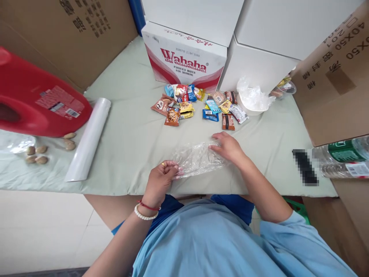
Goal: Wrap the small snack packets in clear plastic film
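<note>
Clearly, in the head view, the clear plastic film [192, 161] lies crumpled on the green cloth [127, 154] near the table's front edge, between the person's two hands; whether it is a bag or a loose sheet is hard to tell. The left hand [163, 177] pinches its left end between thumb and fingers, while the right hand [228, 149] is at the other end, thumb and forefinger parted, the remaining fingers partly hidden. The film should be very light and limp, slick to the touch, inclined to cling to itself and easy to tear if yanked. A corner or edge, nipped between thumb and fingertip, seems the surest hold, with the opposite end steadied so that it does not skid or bunch up. Beyond it are two loose groups of wrapped snacks [173, 115], with a white bowl [255, 111] beside the right-hand group; a white roll [89, 140] lies well apart to the left.
</note>
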Demonstrator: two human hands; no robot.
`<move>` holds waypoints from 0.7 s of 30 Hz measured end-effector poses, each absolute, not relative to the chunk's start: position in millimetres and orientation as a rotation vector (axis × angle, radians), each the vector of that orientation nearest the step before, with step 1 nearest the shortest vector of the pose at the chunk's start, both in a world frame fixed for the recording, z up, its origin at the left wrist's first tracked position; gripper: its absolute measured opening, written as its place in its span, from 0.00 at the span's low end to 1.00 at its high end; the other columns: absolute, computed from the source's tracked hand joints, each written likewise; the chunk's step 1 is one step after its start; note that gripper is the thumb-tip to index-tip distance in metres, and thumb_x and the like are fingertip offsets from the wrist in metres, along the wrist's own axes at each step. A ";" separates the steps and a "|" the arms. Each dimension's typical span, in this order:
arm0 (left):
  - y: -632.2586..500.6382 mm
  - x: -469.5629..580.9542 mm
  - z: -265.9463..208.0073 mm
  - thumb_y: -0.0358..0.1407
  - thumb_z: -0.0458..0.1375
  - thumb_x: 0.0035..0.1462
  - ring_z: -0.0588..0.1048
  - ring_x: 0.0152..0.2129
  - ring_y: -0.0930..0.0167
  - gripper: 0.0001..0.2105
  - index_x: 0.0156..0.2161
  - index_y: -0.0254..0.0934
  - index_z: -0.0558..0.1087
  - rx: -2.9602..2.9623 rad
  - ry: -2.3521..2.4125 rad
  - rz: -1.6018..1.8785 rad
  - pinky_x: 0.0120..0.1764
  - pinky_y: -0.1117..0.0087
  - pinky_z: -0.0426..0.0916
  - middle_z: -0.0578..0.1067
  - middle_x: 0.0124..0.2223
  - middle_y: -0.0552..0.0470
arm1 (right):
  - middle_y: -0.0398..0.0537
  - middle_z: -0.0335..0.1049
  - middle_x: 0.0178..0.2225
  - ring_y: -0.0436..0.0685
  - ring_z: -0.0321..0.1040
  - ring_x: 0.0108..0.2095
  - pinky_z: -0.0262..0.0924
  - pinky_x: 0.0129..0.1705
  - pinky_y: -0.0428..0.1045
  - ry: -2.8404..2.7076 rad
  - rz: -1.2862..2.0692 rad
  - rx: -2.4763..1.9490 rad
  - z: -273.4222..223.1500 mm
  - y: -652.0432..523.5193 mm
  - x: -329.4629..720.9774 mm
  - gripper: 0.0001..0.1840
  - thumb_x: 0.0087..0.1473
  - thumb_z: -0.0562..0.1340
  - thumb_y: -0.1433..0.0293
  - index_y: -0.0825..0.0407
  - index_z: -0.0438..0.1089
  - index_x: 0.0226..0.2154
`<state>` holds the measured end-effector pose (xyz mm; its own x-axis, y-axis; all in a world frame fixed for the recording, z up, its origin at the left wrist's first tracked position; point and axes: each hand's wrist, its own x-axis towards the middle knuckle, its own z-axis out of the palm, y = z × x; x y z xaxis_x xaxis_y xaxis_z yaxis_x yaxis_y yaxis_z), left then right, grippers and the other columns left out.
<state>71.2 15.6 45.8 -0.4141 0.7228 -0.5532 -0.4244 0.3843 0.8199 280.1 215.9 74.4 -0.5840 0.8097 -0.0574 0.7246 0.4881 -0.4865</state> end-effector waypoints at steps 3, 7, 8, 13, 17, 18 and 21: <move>11.2 74.4 46.3 0.52 0.79 0.36 0.80 0.31 0.66 0.27 0.37 0.39 0.76 0.337 1.531 1.332 0.36 0.68 0.74 0.82 0.33 0.51 | 0.49 0.78 0.41 0.58 0.72 0.39 0.59 0.37 0.49 -2.723 0.652 -1.356 73.8 216.0 259.7 0.07 0.61 0.65 0.71 0.48 0.81 0.38; 11.6 64.4 49.2 0.62 0.71 0.48 0.81 0.33 0.64 0.27 0.38 0.40 0.76 0.329 1.521 1.342 0.36 0.66 0.74 0.82 0.36 0.48 | 0.49 0.77 0.45 0.57 0.74 0.43 0.62 0.42 0.49 -2.600 0.684 -1.071 76.8 208.5 265.2 0.08 0.64 0.63 0.71 0.48 0.80 0.39; 15.0 60.0 49.8 0.65 0.67 0.50 0.81 0.33 0.63 0.29 0.38 0.40 0.76 0.317 1.521 1.332 0.36 0.65 0.74 0.82 0.35 0.47 | 0.49 0.76 0.47 0.56 0.74 0.44 0.62 0.43 0.49 -2.563 0.682 -0.996 77.1 206.3 269.7 0.08 0.64 0.63 0.71 0.48 0.80 0.40; 47.0 43.7 52.5 0.61 0.69 0.47 0.76 0.25 0.67 0.26 0.31 0.38 0.76 0.370 1.551 1.276 0.27 0.69 0.67 0.79 0.28 0.48 | 0.52 0.75 0.53 0.54 0.71 0.38 0.64 0.43 0.50 -2.457 0.591 -0.794 81.0 198.0 289.7 0.11 0.67 0.61 0.67 0.47 0.81 0.40; 61.0 45.5 50.4 0.46 0.73 0.44 0.73 0.23 0.71 0.14 0.28 0.38 0.77 0.417 1.484 1.362 0.28 0.72 0.66 0.78 0.27 0.52 | 0.50 0.76 0.53 0.52 0.65 0.30 0.65 0.39 0.52 -2.377 0.562 -0.779 91.2 189.6 305.6 0.12 0.67 0.61 0.64 0.44 0.82 0.40; 60.7 47.0 49.0 0.45 0.72 0.46 0.74 0.24 0.71 0.13 0.29 0.39 0.77 0.404 1.457 1.386 0.28 0.71 0.67 0.79 0.28 0.52 | 0.50 0.76 0.53 0.51 0.63 0.29 0.65 0.37 0.53 -2.348 0.544 -0.806 93.4 186.5 310.9 0.11 0.66 0.62 0.63 0.43 0.83 0.39; 55.4 52.3 44.5 0.47 0.71 0.49 0.78 0.28 0.67 0.14 0.33 0.39 0.79 0.337 1.347 1.417 0.31 0.68 0.71 0.82 0.32 0.50 | 0.51 0.77 0.51 0.50 0.61 0.26 0.65 0.33 0.53 -2.256 0.471 -0.868 95.8 174.8 330.2 0.08 0.65 0.66 0.63 0.43 0.83 0.38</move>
